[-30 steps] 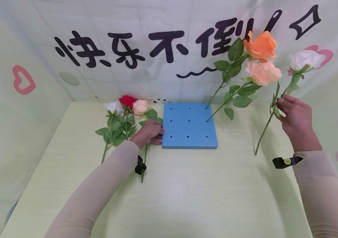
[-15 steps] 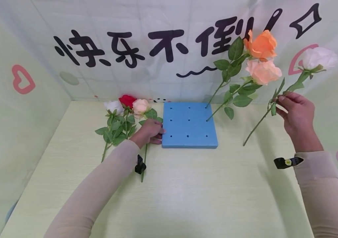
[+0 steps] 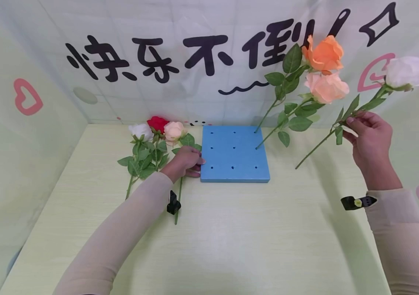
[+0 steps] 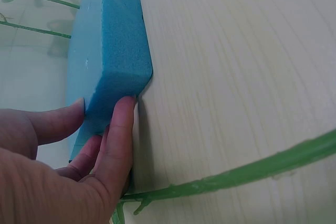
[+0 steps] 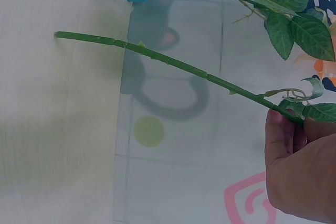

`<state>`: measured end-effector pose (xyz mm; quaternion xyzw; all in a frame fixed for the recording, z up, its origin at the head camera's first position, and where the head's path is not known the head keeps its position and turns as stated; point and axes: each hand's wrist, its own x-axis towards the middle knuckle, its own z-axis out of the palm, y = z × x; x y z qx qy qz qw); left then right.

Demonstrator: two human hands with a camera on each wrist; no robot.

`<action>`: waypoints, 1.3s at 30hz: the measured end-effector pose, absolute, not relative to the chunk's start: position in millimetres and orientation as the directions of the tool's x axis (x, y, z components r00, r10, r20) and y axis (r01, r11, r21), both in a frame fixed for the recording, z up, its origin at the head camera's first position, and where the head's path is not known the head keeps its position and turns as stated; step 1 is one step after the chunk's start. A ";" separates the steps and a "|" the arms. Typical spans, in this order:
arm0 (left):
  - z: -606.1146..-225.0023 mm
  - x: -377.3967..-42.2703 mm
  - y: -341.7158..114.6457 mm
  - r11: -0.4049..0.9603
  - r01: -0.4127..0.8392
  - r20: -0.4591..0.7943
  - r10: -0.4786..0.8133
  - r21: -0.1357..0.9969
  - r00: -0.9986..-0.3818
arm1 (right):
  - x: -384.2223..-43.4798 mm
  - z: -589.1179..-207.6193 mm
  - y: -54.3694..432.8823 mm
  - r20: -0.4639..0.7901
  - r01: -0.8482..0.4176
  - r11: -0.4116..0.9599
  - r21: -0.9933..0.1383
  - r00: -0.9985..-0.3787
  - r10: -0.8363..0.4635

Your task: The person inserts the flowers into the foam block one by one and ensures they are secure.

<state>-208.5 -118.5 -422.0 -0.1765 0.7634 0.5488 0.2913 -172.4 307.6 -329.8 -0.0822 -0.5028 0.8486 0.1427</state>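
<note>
My right hand pinches the leafy green stem of a white rose, tilted with its bloom up to the right. The bare stem slants down left, its lower end in the air right of a blue foam board. Several small holes dot the board. On its left edge my left hand keeps a grip, thumb on the top face and fingers against the side. An orange rose and a peach rose stand in holes on the board's right side, leaning right.
Left of the board lie a white rose, a red rose and a pale pink rose. My left forearm passes over part of their stems. A printed backdrop rises behind the pale wooden table.
My right hand has moved slightly right and tilted the white rose further: its bloom went right and up, its stem end left and up. My left hand stays on the board.
</note>
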 end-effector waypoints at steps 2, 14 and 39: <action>-422.3 -208.8 -118.6 0.336 -0.591 -0.641 0.051 0.733 -0.766 | -171.5 -329.2 306.9 0.011 -0.168 -0.448 -0.878 -0.944 0.331; -422.9 -209.1 -117.1 0.333 -0.593 -0.642 0.050 0.733 -0.765 | -161.0 -322.0 300.6 0.087 -0.243 -0.486 -0.839 -0.943 0.321; -420.1 -206.9 -116.1 0.325 -0.606 -0.648 0.027 0.726 -0.761 | -149.9 -307.5 251.5 0.272 -0.347 -0.579 -0.738 -0.938 0.217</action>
